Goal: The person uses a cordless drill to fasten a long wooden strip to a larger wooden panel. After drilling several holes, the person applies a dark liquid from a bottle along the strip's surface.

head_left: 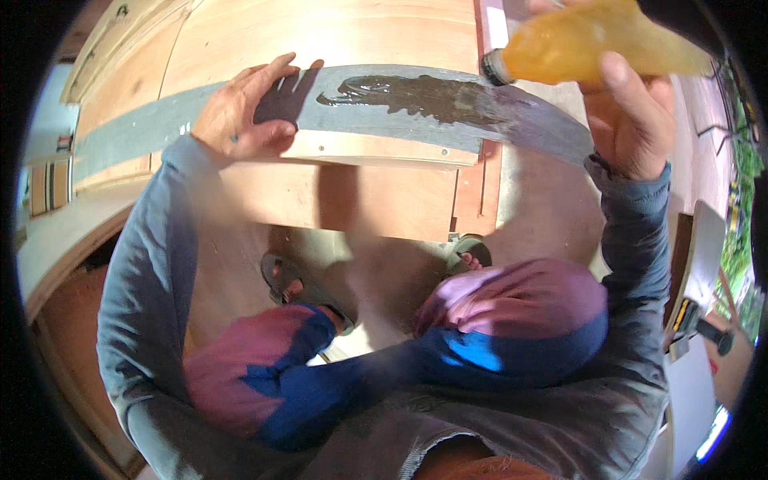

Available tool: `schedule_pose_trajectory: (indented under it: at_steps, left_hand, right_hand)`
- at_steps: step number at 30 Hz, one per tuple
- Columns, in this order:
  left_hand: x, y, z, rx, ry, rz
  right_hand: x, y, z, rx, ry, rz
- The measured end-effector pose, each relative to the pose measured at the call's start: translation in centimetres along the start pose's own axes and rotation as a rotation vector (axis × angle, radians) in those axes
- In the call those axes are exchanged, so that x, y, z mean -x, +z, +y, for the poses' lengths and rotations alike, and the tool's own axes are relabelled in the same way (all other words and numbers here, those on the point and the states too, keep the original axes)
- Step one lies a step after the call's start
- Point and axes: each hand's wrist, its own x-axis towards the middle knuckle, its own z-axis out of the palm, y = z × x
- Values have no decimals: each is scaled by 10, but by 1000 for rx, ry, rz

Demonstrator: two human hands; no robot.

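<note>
While strip (336, 120) is pt. wet, greenery (738, 256) shows R.

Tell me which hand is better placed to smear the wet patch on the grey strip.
Probably the left hand: it looks empty and is near the wet patch, while the right hand holds the amber bottle.

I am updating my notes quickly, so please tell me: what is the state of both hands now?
Left hand: open, seemingly empty, at the grey strip; contact cannot be told.
Right hand: closed, holding the yellow bottle.
</note>
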Motion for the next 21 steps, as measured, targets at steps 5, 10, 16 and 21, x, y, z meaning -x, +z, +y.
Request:
schedule_pose_trajectory:
  at_steps: [5,10,16,21]
  left_hand:
    - [7,14,-36,-4,126,56]
    - [32,-13,-77,2,26,-56]
    - [42,-19,-98,-37,-15,-18]
    - [50,-8,-117,72,71,135]
  right_hand:
    - [-1,17,6,467,24,-128]
    - [-4,33,13,644,14,-189]
    - [-34,83,45,706,-56,-293]
    - [-73,139,83,710,-134,-384]
